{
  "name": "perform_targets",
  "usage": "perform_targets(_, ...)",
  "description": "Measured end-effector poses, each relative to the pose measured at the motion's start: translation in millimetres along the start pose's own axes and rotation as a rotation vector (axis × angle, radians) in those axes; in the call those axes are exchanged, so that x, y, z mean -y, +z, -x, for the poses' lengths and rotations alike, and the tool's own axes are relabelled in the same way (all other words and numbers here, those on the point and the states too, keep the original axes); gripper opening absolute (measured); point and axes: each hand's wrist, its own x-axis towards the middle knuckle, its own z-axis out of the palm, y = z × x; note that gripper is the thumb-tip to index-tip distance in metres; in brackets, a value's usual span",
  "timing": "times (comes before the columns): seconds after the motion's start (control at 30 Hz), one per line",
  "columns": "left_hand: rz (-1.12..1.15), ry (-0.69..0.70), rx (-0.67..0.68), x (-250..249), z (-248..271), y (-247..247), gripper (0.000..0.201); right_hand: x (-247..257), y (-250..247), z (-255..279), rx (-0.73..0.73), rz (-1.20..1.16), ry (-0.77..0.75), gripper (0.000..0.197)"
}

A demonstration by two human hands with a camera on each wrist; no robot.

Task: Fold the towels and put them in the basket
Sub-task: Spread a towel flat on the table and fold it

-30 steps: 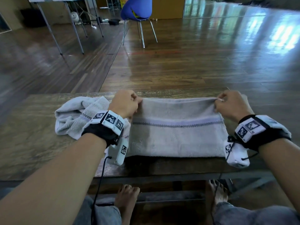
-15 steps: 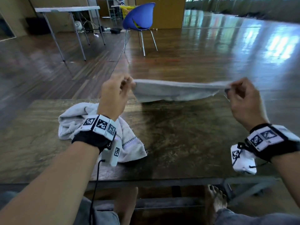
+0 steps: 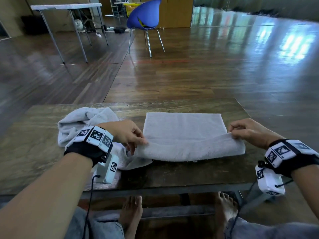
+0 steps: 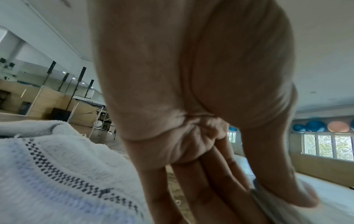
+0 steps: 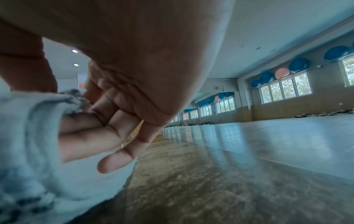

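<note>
A grey towel [image 3: 183,128] lies flat on the wooden table [image 3: 34,149], its near part doubled over into a thick fold along the front. My left hand [image 3: 136,142] pinches the left corner of that folded layer between thumb and fingers. At the opposite end my right hand [image 3: 232,133] pinches the right corner; in the right wrist view the towel edge [image 5: 63,97] sits bunched between thumb and fingers. A second, crumpled towel [image 3: 82,121] with a dark dotted stripe [image 4: 63,177] lies under and behind my left wrist. No basket is seen on the table.
A blue chair [image 3: 145,16] stands on the wooden floor beyond the table, with a yellow basket [image 3: 132,7] behind it. A folding table [image 3: 69,7] stands at the far left. My bare feet [image 3: 131,211] rest under the table.
The towel was lifted off the table and stretched in the air, then laid down farther right. Both hands came back toward me, pinching the corners of the folded layer.
</note>
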Motion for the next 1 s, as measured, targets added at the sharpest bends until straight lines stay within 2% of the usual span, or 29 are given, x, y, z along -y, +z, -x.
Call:
perform_targets(0.07,0.03,-0.001,0.0,3,-2,1,0.031,-3,3,-3,-0.012,0.024,0.027,0.018)
perform_targets(0.13,-0.026,0.062,-0.148,5,-9,1,0.03,-9,9,-8,-0.092,0.086,0.058,0.02)
perform_targets(0.23,0.0,0.135,-0.391,6,-20,-2,0.021,-13,15,-13,-0.23,0.167,0.064,0.012)
perform_targets(0.33,-0.051,0.155,-0.508,2,-27,-1,0.016,-13,17,-19,-0.34,0.182,0.036,0.006)
perform_targets(0.47,-0.177,0.188,-0.623,-2,-33,3,0.028,-20,16,-21,-0.363,0.185,0.059,0.009)
perform_targets(0.57,-0.198,0.202,-0.662,-4,-35,7,0.043,-27,15,-21,-0.333,0.133,0.072,0.017)
perform_targets(0.67,-0.179,0.193,-0.66,-7,-35,9,0.042,-28,15,-21,-0.336,0.047,0.064,0.014)
perform_targets(1.0,-0.026,0.16,-0.648,-13,-25,16,0.058,-22,11,-14,-0.353,-0.142,0.071,0.02)
